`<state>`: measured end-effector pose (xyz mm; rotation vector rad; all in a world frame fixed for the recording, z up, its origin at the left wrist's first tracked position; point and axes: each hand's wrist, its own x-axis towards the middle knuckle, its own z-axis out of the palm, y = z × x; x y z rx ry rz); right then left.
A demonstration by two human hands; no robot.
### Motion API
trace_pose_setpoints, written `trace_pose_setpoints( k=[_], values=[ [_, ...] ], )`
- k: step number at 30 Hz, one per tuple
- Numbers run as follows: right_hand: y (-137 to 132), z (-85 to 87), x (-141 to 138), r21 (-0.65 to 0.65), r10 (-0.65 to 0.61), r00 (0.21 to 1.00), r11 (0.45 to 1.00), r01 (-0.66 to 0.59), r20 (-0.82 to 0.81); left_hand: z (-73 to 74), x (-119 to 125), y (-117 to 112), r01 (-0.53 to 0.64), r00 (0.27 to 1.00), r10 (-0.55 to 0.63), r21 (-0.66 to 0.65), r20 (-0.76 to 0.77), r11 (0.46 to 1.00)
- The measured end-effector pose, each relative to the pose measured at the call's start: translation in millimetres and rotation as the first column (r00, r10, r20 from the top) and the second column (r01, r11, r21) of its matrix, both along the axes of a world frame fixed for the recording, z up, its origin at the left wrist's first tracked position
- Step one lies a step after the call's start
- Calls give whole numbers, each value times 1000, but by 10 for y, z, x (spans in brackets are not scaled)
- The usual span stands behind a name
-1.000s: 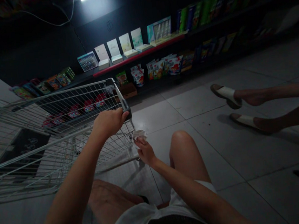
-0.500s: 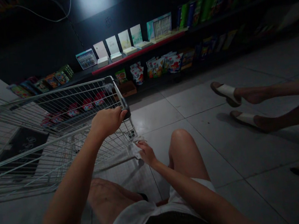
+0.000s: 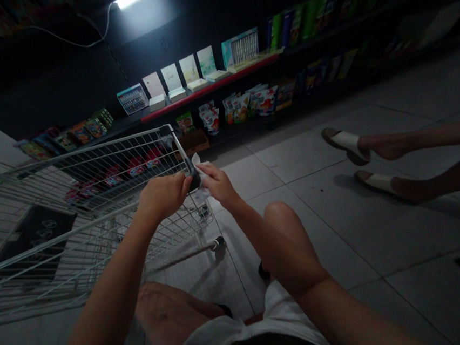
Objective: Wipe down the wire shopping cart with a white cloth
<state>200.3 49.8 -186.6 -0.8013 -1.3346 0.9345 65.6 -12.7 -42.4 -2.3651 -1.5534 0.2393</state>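
A wire shopping cart point(image 3: 91, 169) stands on the tiled floor in front of my knees. My left hand point(image 3: 163, 195) is closed around the cart's top rail near its dark corner cap point(image 3: 193, 175). My right hand point(image 3: 217, 183) holds a white wipe point(image 3: 197, 162) pinched in its fingers and presses it against that same corner, right beside my left hand. A dark flat box point(image 3: 29, 240) lies inside the cart.
Another person's legs in white slippers point(image 3: 347, 145) stretch in from the right. Shelves point(image 3: 209, 90) with packets, cards and boxes run along the dark back wall under a tube light. A cart wheel point(image 3: 219, 244) sits near my knee.
My right hand rose with the white wipe from low beside the cart's side up to the top corner next to my left hand. My left hand kept its grip on the rail.
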Motion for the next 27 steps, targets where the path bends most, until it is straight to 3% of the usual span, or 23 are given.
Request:
trace_pose_setpoints(
  k=[3, 8, 10, 12, 16, 18, 20, 23, 27],
  values=[
    [-114, -123, -45, 175, -106, 975, 982, 71, 197, 8, -13, -6, 1, 1000, -1, 6, -1, 1000],
    [-516, -751, -85, 111, -54, 925, 994, 13, 375, -24, 75, -52, -30, 999, 29, 29, 29, 999],
    [-597, -837, -8, 111, -7, 924, 993, -39, 381, -80, 136, -77, -84, 994, 78, 82, 73, 993],
    [-602, -738, 107, 147, 3, 939, 988, -57, 345, -152, 165, -98, -119, 988, 103, 144, 111, 982],
    [-520, -185, 286, 305, -176, 962, 947, 106, 210, -284, 93, -152, -37, 993, 12, 210, 121, 977],
    [-463, 88, 302, 409, -151, 956, 912, 36, 253, -323, 35, -206, 10, 991, -40, 237, 125, 971],
    [-358, 270, 278, 479, -50, 936, 868, -132, 349, -345, -6, -285, 38, 988, -75, 262, 133, 964],
    [-49, 390, 198, 490, 34, 883, 822, -291, 468, -347, -36, -438, 52, 987, -90, 266, 134, 963],
    [561, 463, 50, 425, -8, 793, 848, -318, 610, -324, -58, -610, 54, 988, -87, 241, 130, 969]
  ],
)
